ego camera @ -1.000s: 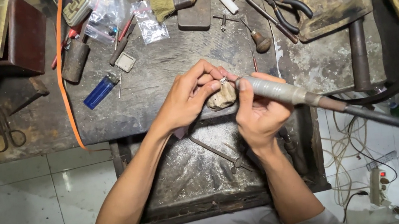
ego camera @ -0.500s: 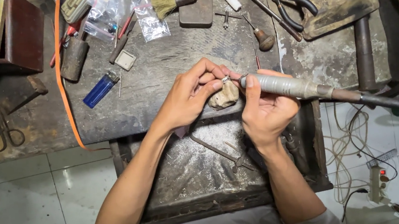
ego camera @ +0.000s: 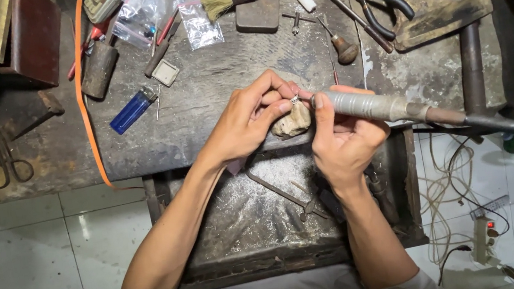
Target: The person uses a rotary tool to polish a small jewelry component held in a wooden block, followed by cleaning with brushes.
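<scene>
My left hand (ego camera: pixel 248 121) pinches a tiny silvery piece (ego camera: pixel 295 99) between thumb and fingertips, held over a worn bench peg (ego camera: pixel 293 122) at the front edge of the grey workbench (ego camera: pixel 211 85). My right hand (ego camera: pixel 340 141) grips a grey rotary handpiece (ego camera: pixel 365 106) like a pen. Its tip touches the small piece. A dark flexible shaft (ego camera: pixel 506 126) runs from the handpiece off to the right.
A blue lighter (ego camera: pixel 132 110), pliers (ego camera: pixel 376 5), small hand tools, plastic bags and an orange strap (ego camera: pixel 85 93) lie on the bench. Scissors (ego camera: pixel 7 163) rest at the left. A dusty metal tray (ego camera: pixel 260 228) with a tool sits below my hands. A power strip (ego camera: pixel 484 238) lies on the tiled floor.
The handpiece has levelled out slightly and both hands stay at the peg. The view has shifted a little; nothing was picked up or let go.
</scene>
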